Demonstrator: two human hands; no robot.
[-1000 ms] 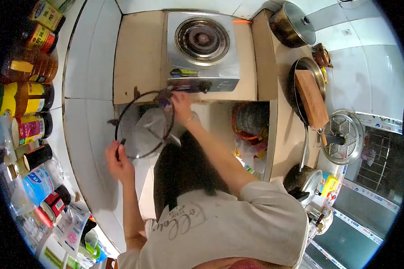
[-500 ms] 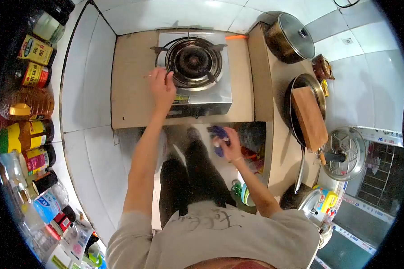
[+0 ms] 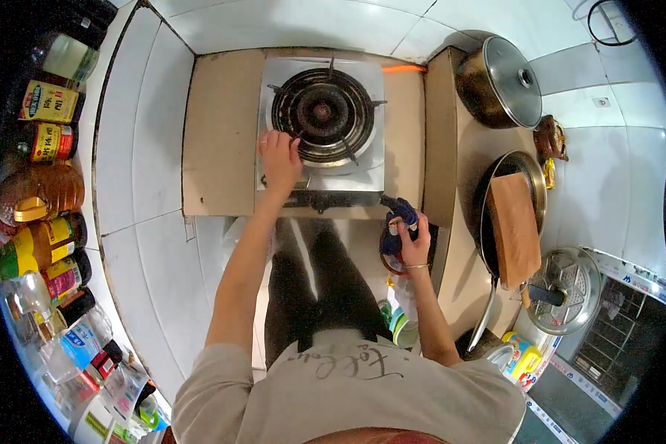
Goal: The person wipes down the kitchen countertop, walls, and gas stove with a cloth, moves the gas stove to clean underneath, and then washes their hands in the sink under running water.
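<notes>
A silver gas stove (image 3: 270,74) with one round burner (image 3: 323,111) stands on the brown counter. A black pan support (image 3: 331,66) with several prongs sits around the burner. My left hand (image 3: 280,161) is at the burner's lower left, its thumb and fingers closed on a prong of the support; the exact contact is partly hidden. In my right hand (image 3: 416,243) is a bunched dark blue cloth (image 3: 398,211), held at the stove's front right corner. One end of the cloth reaches toward the stove's front edge.
On the right ledge stand a lidded pot (image 3: 499,81) and a frying pan (image 3: 488,222) with a wooden board (image 3: 514,229) across it. A round metal lid (image 3: 581,296) lies farther right. Several bottles (image 3: 48,144) line the left side. A tiled wall (image 3: 296,26) rises behind the stove.
The pan support, tilted and off-centre before, now sits level around the burner. My right hand has brought the cloth up and right to the stove's front corner. The view has shifted slightly.
</notes>
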